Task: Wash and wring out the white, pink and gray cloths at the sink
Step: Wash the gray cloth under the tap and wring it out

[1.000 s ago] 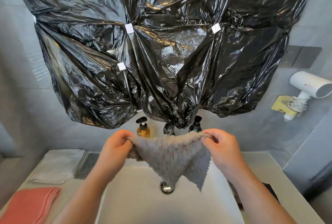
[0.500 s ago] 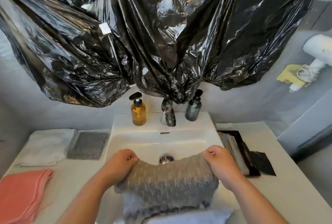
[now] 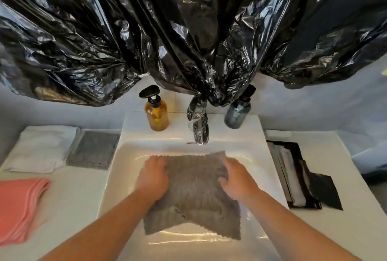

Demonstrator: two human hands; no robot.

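over the sink (image 3: 125, 177), both hands, left (image 3: 152, 179) and right (image 3: 236, 179), grip the gray cloth (image 3: 194, 193) with closed fingers.

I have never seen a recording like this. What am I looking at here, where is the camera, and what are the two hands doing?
There is no machine here. A person wears one wide-angle camera on the head, and it looks forward and down, so you see the person's own two arms from above.

The left hand and the right hand press on a gray cloth spread in the white sink. Each hand grips one side of it.

Behind the sink stand an amber pump bottle, the faucet, wrapped in plastic, and a dark bottle. Black plastic sheeting hangs above them.

On the counter to the left lie a folded white cloth, another gray cloth and a stack of pink cloths. To the right lie dark flat items; I cannot tell what they are.
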